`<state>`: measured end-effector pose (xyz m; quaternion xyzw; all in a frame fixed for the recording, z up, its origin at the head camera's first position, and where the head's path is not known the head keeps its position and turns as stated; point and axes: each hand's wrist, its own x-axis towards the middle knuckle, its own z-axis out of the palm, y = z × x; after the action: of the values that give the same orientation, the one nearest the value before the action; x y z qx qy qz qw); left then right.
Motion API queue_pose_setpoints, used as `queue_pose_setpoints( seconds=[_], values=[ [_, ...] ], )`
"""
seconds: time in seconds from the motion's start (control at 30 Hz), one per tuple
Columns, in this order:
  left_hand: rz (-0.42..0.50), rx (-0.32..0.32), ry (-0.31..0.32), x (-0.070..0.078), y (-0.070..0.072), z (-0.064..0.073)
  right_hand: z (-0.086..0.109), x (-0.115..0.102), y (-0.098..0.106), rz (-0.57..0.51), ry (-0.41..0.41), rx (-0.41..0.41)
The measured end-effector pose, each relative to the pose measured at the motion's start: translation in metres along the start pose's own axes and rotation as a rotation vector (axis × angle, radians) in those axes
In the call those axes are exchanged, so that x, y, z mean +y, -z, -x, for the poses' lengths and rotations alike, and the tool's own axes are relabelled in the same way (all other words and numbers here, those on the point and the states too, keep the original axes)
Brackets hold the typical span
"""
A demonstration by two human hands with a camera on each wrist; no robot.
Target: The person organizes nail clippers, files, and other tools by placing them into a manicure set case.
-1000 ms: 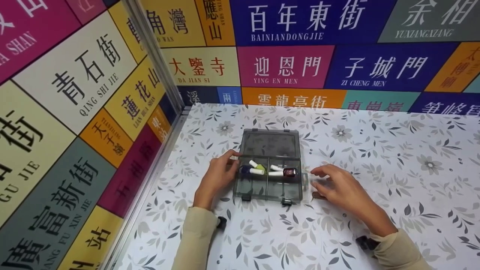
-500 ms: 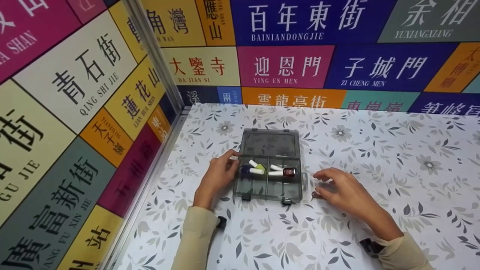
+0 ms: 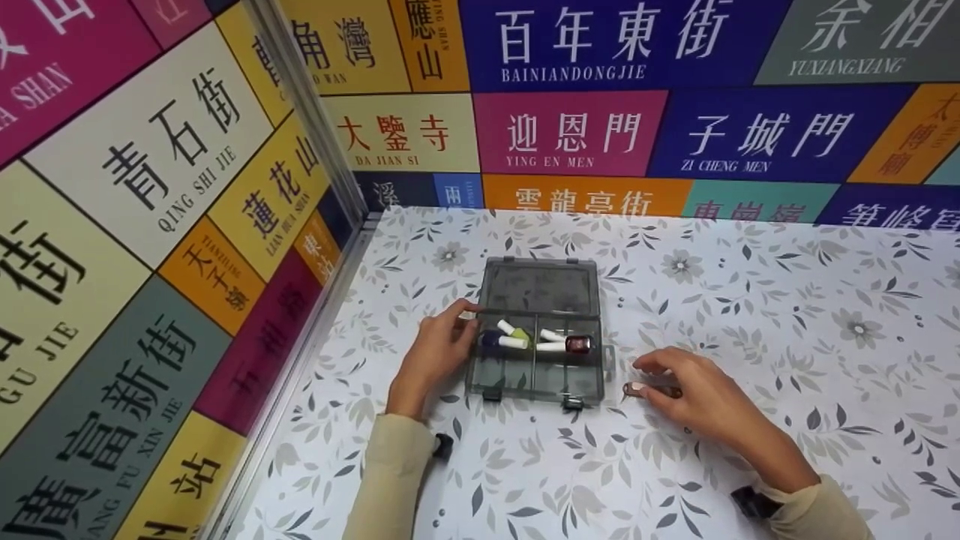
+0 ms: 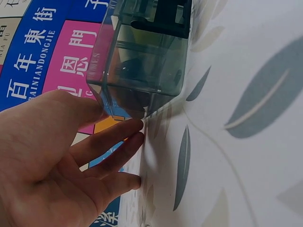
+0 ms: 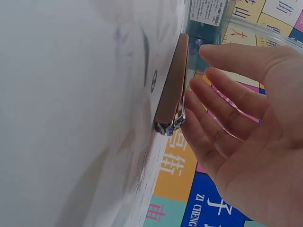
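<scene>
A smoky see-through plastic organizer box (image 3: 570, 376) lies with its lid (image 3: 540, 286) swung back. Inside are several small nail polish bottles with white caps, among them a dark red one (image 3: 579, 344) and a dark blue one (image 3: 491, 339). My left hand (image 3: 442, 345) rests at the box's left side; in the left wrist view its fingertips are right at the box wall (image 4: 142, 71). A brown nail clipper (image 3: 634, 389) lies on the table right of the box. Over it is my right hand (image 3: 690, 390), fingers loosely bent, partly hiding it; the right wrist view shows the clipper (image 5: 173, 85) beside the fingertips.
The table (image 3: 750, 300) has a white cloth printed with grey leaves and flowers. Walls of coloured sign panels (image 3: 570, 135) stand behind and to the left. A metal frame edge (image 3: 300, 360) runs along the left side. A white label (image 5: 207, 11) is on the box.
My right hand has drawn a little to the right and toward me, away from the box, so more of the nail clipper shows. My left hand and the box have stayed put.
</scene>
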<state>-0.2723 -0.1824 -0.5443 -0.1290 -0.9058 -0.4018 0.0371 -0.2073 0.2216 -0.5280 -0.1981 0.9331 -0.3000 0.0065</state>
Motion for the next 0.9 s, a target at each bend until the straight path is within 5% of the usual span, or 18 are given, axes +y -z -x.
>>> queue_pose_setpoints(
  seconds=[0.9],
  values=[
    [-0.021,-0.008,0.009,-0.001,-0.001,-0.001,0.013,0.018,0.01,0.035,-0.019,-0.035]
  ],
)
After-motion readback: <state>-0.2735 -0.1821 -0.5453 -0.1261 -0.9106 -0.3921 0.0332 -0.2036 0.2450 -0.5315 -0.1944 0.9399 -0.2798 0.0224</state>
